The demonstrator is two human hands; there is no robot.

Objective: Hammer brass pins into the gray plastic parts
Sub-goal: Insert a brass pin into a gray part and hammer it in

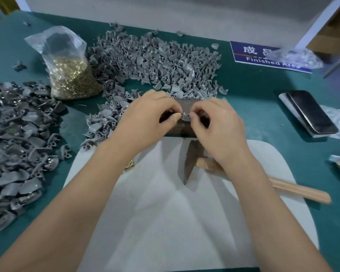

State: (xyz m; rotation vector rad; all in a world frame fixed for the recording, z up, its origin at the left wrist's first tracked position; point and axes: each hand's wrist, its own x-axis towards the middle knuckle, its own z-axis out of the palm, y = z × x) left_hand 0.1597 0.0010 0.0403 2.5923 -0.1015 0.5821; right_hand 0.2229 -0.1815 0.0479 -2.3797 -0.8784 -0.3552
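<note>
Both hands [145, 118] [218, 122] pinch small gray part [185, 117]; curved, ribbed.

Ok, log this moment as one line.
both hands pinch gray part on metal block | left hand | right hand | hammer idle on pad

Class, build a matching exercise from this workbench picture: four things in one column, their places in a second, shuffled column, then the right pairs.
Things:
1. hammer
2. bag of brass pins
3. phone
4. gray plastic part

Places:
A. far right of the table
B. between the left hand and right hand
C. on the white pad, under the right wrist
D. upright between two gray heaps

Pairs: 1-C, 2-D, 3-A, 4-B
</note>
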